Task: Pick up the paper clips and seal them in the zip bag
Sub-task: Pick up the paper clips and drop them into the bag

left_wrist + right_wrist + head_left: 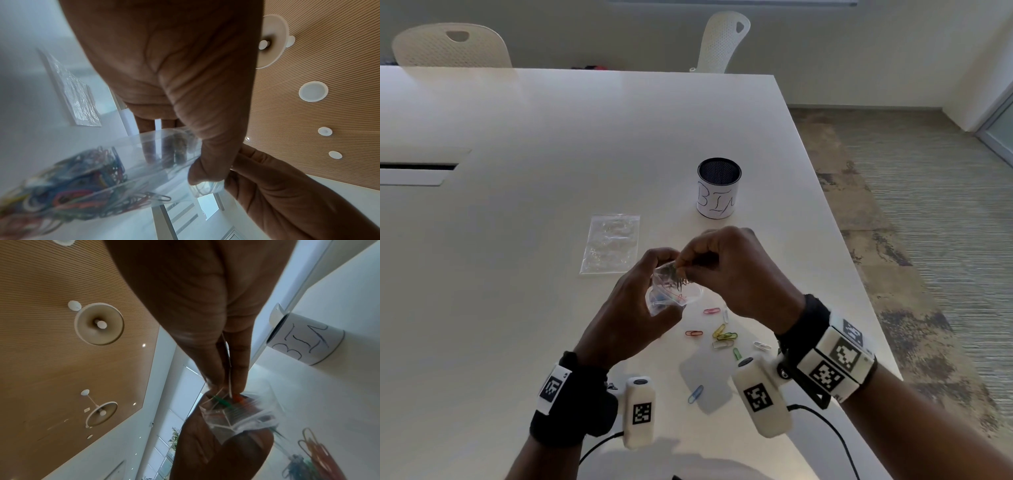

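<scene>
The small clear plastic zip bag (671,291) is held above the white tabletop (534,137) at the centre of the head view, its lower part packed with a tangle of coloured wire paper clips (68,183) in blue, red, green and yellow. Its mouth is open and points up toward the two hands. The left hand (633,308) grips the bag from the left, fingers (150,146) curled behind the film and thumb pressed on the front near the opening. The right hand (736,274) is just right of it, its fingers (238,369) pinched together on a few clips, green and orange among them, at the bag's mouth; how many it holds is hard to tell in the blur.

Below the hands in the head view, loose paper clips (722,337) lie scattered on the tabletop: pink, red, yellow, green and white ones close together, and a blue one (695,394) apart, lower down.

Up and left of the hands a flat stack of empty clear zip bags (611,243) lies on the tabletop. Above the hands stands a black mesh cylinder cup (719,188) wrapped in white paper handwritten "BIN"; the bit of its inside that shows is dark mesh.
</scene>
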Demonstrator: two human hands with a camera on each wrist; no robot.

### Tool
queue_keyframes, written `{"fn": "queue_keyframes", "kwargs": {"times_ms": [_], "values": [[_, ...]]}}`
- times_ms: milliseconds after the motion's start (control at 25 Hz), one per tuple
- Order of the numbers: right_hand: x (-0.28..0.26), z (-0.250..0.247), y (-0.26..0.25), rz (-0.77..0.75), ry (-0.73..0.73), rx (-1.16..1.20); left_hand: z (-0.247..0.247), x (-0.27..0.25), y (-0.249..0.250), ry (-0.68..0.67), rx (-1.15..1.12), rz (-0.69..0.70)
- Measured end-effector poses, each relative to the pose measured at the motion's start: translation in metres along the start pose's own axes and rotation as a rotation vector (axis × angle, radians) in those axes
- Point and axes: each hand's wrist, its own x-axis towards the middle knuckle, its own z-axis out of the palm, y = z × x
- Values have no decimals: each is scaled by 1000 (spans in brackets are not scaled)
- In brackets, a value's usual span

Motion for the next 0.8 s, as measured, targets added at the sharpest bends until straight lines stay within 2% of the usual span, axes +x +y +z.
{"fn": "queue_keyframes", "kwargs": {"times_ms": [240,360,440,560,600,680,800], "values": [[-4,-16,-5,-20,59,-41,-2,0,-1,6,-11,17],[-13,-34,9,75,43,-71,-2,0,-1,4,-32,5],[-28,-44,26,199,-103,-186,-2,0,-1,-3,-40,4],[-63,-45,49,437,-420,-459,-2,1,-1,-5,-38,6],[-76,-41,54,488,-478,-520,-2,2,-2,-4,-40,5],[-94,-28,59,518,-471,-533,-1,2,-2,-4,-48,3],[-100,-6,60,460,-347,-458,1,2,-2,-9,-54,4]]}}
